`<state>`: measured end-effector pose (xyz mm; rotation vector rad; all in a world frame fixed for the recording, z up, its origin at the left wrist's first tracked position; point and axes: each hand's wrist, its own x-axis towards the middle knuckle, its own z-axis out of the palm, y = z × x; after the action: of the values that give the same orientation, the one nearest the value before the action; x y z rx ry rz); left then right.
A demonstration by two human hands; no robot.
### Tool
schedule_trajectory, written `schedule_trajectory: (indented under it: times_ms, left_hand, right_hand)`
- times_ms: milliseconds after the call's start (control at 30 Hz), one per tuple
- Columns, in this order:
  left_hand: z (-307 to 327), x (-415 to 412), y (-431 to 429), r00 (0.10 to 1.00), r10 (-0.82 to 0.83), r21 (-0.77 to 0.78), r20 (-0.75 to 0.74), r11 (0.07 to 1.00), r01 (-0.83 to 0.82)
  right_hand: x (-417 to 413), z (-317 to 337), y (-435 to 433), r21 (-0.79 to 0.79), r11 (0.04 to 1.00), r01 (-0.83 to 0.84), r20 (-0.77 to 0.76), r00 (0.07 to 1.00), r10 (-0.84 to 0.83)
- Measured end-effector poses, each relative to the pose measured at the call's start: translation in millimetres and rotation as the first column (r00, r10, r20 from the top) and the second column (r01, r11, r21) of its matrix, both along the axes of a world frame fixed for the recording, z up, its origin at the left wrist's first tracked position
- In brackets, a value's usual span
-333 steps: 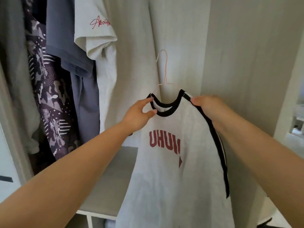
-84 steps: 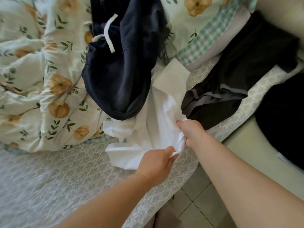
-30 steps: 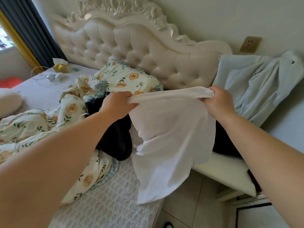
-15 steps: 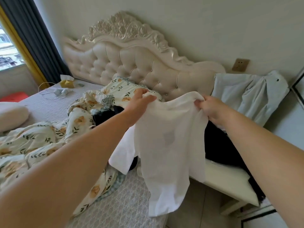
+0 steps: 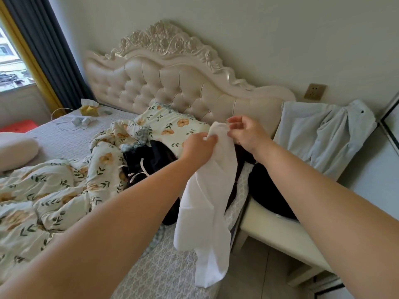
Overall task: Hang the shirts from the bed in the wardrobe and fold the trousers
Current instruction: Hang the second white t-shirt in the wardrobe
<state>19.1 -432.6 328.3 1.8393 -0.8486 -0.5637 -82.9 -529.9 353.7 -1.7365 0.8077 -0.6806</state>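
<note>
Near the bed (image 5: 164, 268) edge, a white shirt (image 5: 207, 203) is held up in the air, hanging in a narrow bunch above the mattress corner. Its gathered top is gripped by the left hand (image 5: 197, 148), and the tip just beside that is pinched by the thumb and fingers of the right hand (image 5: 248, 134). Behind it, dark trousers (image 5: 151, 158) with a white drawstring are seen lying against the floral duvet (image 5: 54, 190). Further back, a pale blue shirt (image 5: 323, 134) is draped beside the tufted headboard (image 5: 183, 87).

A grey-covered bed (image 5: 164, 275) carries a crumpled floral duvet (image 5: 49, 197); dark drawstring trousers (image 5: 149, 160) lie beside a floral pillow (image 5: 172, 126); a tissue pack (image 5: 89, 107) sits at its far side.
</note>
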Motion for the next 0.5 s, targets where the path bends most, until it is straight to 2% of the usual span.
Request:
schedule_trajectory:
  times_ms: [100, 233, 300, 400, 500]
  left_hand:
    - [-7.9, 6.4, -1.9, 0.977, 0.162, -0.009, -0.142, 0.986, -0.165]
    - [-12.7, 7.1, -4.4, 0.943, 0.244, 0.055, -0.228, 0.970, -0.237]
    - [-13.6, 1.6, -6.2, 0.923, 0.259, 0.088, -0.285, 0.966, -0.244]
    - [-13.7, -5.5, -7.4, 0.913, 0.237, 0.041, -0.333, 0.971, -0.237]
    - [-16.1, 0.1, -4.4, 0.928, 0.196, -0.042, -0.317, 0.974, -0.221]
  right_hand:
    - [-1.9, -18.7, 12.3, 0.019, 1.000, 0.018, -0.108, 0.994, -0.016]
    - [-3.7, -52.4, 41.1, -0.039, 0.987, -0.155, -0.380, 0.916, 0.129]
    - [1.6, -67.4, 53.1, -0.116, 0.982, -0.150, -0.379, 0.920, 0.096]
    - [8.4, -76.7, 58.0, -0.300, 0.954, 0.002, -0.302, 0.948, -0.097]
    - [7.2, -78.3, 49.7, -0.341, 0.940, -0.010, -0.289, 0.953, -0.095]
